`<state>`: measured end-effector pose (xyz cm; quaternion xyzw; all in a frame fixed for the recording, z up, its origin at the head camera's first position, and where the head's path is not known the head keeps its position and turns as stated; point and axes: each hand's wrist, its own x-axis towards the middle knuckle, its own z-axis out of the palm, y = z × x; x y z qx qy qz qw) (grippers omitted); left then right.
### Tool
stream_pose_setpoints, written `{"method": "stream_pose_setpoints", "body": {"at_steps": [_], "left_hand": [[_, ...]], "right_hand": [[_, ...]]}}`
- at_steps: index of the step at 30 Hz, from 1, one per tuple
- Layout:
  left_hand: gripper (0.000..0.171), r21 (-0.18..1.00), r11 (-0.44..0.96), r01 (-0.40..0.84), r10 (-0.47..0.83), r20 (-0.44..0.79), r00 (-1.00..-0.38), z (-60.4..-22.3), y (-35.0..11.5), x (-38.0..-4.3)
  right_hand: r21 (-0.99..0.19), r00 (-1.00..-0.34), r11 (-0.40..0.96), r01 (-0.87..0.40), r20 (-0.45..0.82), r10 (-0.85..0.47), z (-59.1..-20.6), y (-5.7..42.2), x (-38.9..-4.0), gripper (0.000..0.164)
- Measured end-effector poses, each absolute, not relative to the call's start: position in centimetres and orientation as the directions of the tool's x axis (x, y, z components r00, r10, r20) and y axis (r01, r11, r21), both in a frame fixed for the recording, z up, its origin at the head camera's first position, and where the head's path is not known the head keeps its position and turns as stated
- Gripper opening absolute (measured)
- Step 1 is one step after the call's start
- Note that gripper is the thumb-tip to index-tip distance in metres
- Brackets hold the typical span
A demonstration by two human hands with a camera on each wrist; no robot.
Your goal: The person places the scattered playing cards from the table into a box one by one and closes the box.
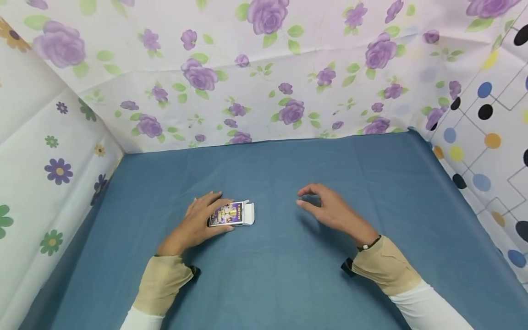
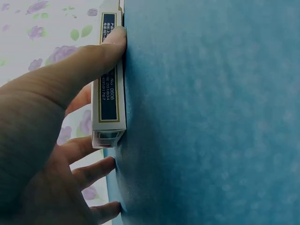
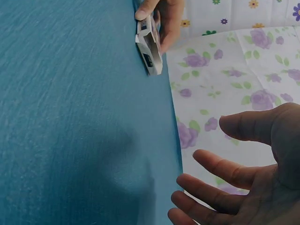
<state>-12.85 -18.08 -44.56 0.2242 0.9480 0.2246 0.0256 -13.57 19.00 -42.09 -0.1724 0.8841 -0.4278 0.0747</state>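
A small card box [image 1: 228, 214] with purple and gold print lies on the blue cloth, left of the middle. Its white end flap [image 1: 249, 214] stands open toward the right. My left hand [image 1: 195, 222] grips the box by its long sides. In the left wrist view, the thumb presses the dark printed side of the box [image 2: 109, 103], and the lower fingers touch the cloth. The opened end of the box [image 3: 150, 47] faces the right wrist camera; its contents cannot be made out. My right hand [image 1: 330, 211] hovers over the cloth, apart from the box, fingers loosely bent and holding nothing.
Blue cloth [image 1: 268, 275] covers the table. A sheet with purple roses [image 1: 268, 82] hangs along the back edge. Flowered sheeting [image 1: 33, 183] stands on the left, and dotted sheeting [image 1: 486, 137] on the right.
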Motion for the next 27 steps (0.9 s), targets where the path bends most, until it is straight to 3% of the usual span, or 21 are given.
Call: {"method": "stream_pose_setpoints", "body": {"at_steps": [19, 27], "left_hand": [[0.069, 0.437, 0.796, 0.419, 0.427, 0.087, -0.9, -44.7, -16.2, -12.5], [0.081, 0.45, 0.793, 0.41, 0.425, 0.074, -0.902, -44.7, -16.1, -12.6]], "right_hand": [[-0.765, -0.931, 0.6, -0.234, -0.001, -0.365, -43.4, 20.8, -13.7, 0.039], [-0.764, -0.932, 0.606, -0.223, -0.016, -0.363, -43.3, 20.8, -13.7, 0.04]]}}
